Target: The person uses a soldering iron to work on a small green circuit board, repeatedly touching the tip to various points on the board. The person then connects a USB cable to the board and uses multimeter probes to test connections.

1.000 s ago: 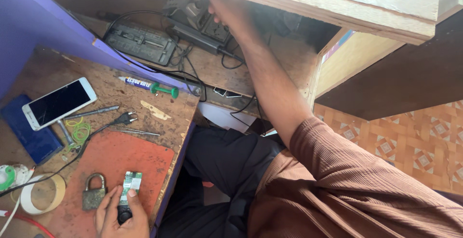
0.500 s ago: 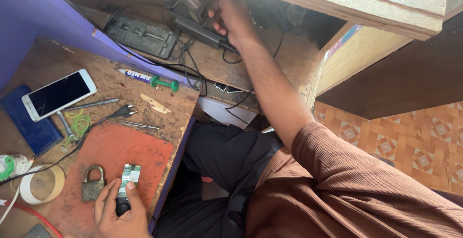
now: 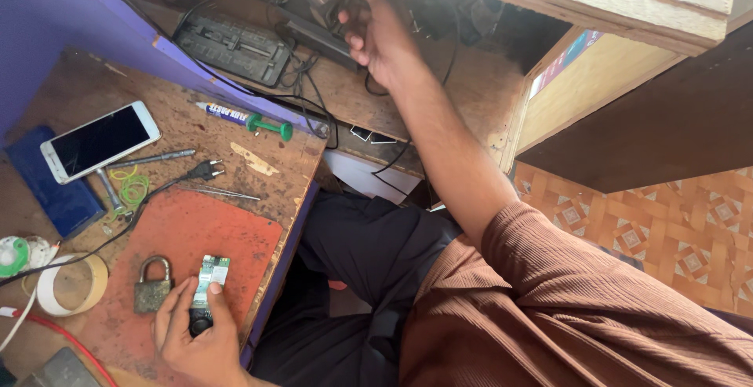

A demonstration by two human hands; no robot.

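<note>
the left hand (image 3: 196, 340) pins a small green circuit board (image 3: 210, 277) flat on the red mat (image 3: 196, 230), thumb on top, just right of the padlock (image 3: 151, 283). the right hand (image 3: 376, 34) reaches far behind the mat into a tangle of black cables (image 3: 314, 97); whether its fingers close on anything, i cannot tell. with the eyes up there, the board could slide off the mat's near edge, or a snagged cable could drag gear down.
</note>
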